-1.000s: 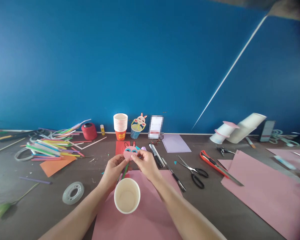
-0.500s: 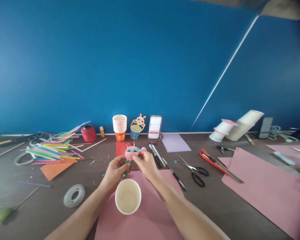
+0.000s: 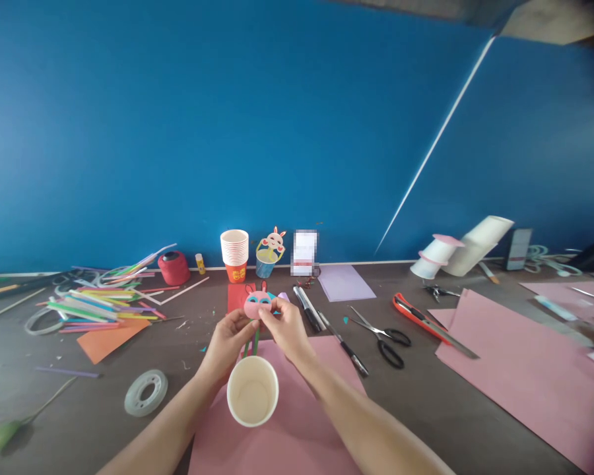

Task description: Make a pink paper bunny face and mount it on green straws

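Observation:
A pink paper rabbit face point(image 3: 258, 305) with blue-ringed eyes is held up between both hands. My left hand point(image 3: 231, 336) has its fingers closed at the face's lower left edge, close to the green straws point(image 3: 251, 344) under it. The thumb and fingers of my right hand point(image 3: 286, 324) pinch the right side of the face. Just in front of the hands, an open white paper cup point(image 3: 253, 390) stands on pink paper point(image 3: 277, 448). The straws' lower ends are hidden behind the cup.
Behind stand stacked cups point(image 3: 234, 254) and a blue cup point(image 3: 266, 262) with a rabbit figure. Scissors point(image 3: 383, 335), a red cutter point(image 3: 418, 318) and pink sheets point(image 3: 519, 376) lie right. Straws point(image 3: 94, 303) and a tape roll point(image 3: 146, 392) lie left.
The view has shifted slightly, so most things appear a little further left. Both hands still hold the rabbit face, which is tilted a little differently.

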{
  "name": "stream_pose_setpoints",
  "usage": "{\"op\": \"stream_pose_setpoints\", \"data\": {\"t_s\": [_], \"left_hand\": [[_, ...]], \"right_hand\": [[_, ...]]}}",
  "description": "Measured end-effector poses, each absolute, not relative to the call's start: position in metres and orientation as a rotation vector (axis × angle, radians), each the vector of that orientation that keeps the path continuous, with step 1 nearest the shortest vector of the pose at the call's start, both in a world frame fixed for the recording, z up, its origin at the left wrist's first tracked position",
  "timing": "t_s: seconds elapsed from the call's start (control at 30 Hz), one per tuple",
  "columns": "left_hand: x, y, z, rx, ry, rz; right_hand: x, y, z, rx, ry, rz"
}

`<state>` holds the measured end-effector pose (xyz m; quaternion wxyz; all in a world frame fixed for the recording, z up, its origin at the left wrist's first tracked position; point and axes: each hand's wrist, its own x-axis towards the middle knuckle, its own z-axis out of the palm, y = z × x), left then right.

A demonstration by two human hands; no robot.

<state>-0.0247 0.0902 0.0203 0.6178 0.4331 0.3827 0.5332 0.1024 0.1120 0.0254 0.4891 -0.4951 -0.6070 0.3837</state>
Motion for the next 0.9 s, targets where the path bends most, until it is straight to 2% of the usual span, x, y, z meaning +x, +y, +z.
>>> {"op": "stream_pose_setpoints", "data": {"t_s": [0.9], "left_hand": [[-0.03, 0.093, 0.014, 1.032, 1.003, 1.329]], "right_hand": [[0.098, 0.102, 0.033, -1.055, -1.49, 1.053]]}}
